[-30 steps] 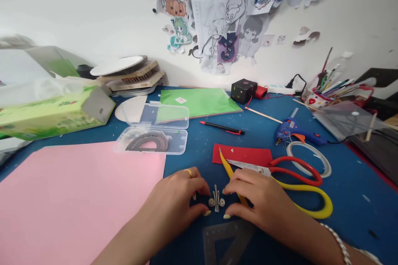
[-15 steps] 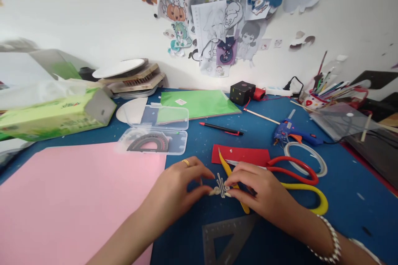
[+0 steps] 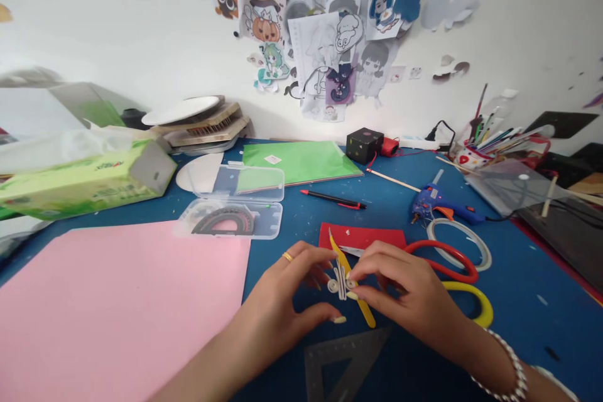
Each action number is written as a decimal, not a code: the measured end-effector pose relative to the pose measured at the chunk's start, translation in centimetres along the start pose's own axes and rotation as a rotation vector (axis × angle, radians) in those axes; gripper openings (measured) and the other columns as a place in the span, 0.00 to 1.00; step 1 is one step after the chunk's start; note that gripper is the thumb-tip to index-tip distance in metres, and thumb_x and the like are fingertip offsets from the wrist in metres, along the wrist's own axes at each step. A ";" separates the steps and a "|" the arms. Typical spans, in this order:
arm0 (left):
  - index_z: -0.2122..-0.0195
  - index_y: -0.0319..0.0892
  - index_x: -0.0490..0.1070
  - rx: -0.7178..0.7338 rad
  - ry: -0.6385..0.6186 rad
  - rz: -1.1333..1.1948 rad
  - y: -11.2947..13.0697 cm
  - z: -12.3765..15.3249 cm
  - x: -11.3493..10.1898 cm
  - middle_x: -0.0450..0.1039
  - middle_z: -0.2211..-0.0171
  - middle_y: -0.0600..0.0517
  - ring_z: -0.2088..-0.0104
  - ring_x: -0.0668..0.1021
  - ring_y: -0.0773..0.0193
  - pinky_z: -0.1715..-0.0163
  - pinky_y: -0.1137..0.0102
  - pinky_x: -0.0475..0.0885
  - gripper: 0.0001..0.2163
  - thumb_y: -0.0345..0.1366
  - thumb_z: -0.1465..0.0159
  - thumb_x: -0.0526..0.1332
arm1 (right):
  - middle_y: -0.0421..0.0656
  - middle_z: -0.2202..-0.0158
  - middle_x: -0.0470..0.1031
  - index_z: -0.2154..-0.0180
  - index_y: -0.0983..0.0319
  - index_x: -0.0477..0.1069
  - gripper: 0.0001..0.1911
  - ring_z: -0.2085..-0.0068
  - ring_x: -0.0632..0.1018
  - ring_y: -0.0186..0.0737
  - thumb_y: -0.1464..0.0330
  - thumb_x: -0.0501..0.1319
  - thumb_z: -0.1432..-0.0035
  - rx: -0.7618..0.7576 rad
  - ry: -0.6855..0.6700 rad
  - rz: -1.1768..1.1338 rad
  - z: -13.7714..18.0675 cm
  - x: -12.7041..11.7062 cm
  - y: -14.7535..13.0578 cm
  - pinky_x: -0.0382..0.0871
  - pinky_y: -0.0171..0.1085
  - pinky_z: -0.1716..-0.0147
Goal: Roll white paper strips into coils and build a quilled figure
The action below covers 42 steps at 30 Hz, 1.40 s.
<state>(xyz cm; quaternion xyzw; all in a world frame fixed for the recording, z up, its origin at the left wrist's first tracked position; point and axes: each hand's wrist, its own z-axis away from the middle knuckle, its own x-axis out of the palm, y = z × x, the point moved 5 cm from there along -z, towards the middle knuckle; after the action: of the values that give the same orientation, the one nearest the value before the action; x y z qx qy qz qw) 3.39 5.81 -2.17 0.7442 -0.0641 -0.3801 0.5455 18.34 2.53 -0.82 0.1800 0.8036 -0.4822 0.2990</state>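
Observation:
My right hand (image 3: 407,286) pinches a small white piece of quilled paper strip (image 3: 342,282) by its right coil, between thumb and forefinger. The piece has upright folded loops in the middle and a round spiral on either side. My left hand (image 3: 287,295) is open around its left side, thumb apart below and forefinger close to the top; whether a fingertip touches it I cannot tell. Behind the piece lie yellow tweezers (image 3: 363,311). Scissors with red and yellow handles (image 3: 445,250) are partly hidden by my right hand, their blades over a red paper strip (image 3: 377,236).
Pink paper (image 3: 117,301) covers the left of the blue table (image 3: 277,352). A dark set square (image 3: 313,364) lies in front, and a clear protractor case (image 3: 276,220), a pen (image 3: 332,199) and green sheets (image 3: 301,163) behind. A blue glue gun (image 3: 431,201) and tape roll (image 3: 485,251) lie right.
My left thumb has come away from the left coil and the left fingers have spread. The piece sits slightly further right in view, with my right hand still pinching its right coil.

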 end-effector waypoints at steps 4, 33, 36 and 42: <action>0.53 0.47 0.61 0.135 0.011 -0.122 0.6 0.4 0.0 0.65 0.64 0.54 0.66 0.72 0.68 0.64 0.73 0.69 0.20 0.31 0.46 0.64 | 0.40 0.70 0.70 0.67 0.62 0.69 0.03 0.70 0.70 0.31 0.70 0.60 0.47 -0.033 -0.008 -0.006 0.0 0.2 -0.2 0.64 0.31 0.71; 0.51 0.44 0.61 0.236 -0.020 -0.147 1.3 0.3 0.0 0.69 0.64 0.52 0.65 0.73 0.68 0.64 0.75 0.68 0.18 0.29 0.43 0.60 | 0.41 0.70 0.71 0.67 0.62 0.68 0.04 0.67 0.72 0.32 0.69 0.58 0.45 -0.105 -0.048 0.027 0.1 0.1 -0.5 0.67 0.31 0.68; 0.52 0.44 0.62 0.251 0.018 -0.182 1.6 0.4 -0.3 0.69 0.64 0.52 0.66 0.73 0.68 0.66 0.74 0.68 0.17 0.30 0.43 0.61 | 0.41 0.69 0.71 0.66 0.62 0.69 0.06 0.68 0.72 0.33 0.66 0.60 0.47 -0.095 0.004 0.030 0.1 -0.1 -0.5 0.67 0.31 0.71; 0.51 0.44 0.62 0.277 0.038 -0.201 1.7 0.6 -0.3 0.70 0.64 0.52 0.66 0.73 0.67 0.66 0.74 0.68 0.18 0.33 0.43 0.61 | 0.40 0.72 0.72 0.69 0.62 0.70 0.03 0.69 0.73 0.31 0.68 0.60 0.47 -0.151 0.055 0.015 0.0 -0.4 -1.2 0.67 0.29 0.69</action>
<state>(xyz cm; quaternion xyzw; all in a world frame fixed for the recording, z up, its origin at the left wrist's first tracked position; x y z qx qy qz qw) 3.40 4.84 -0.61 0.8220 -0.0312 -0.4062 0.3981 17.97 1.96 0.19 0.1761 0.8442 -0.4128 0.2931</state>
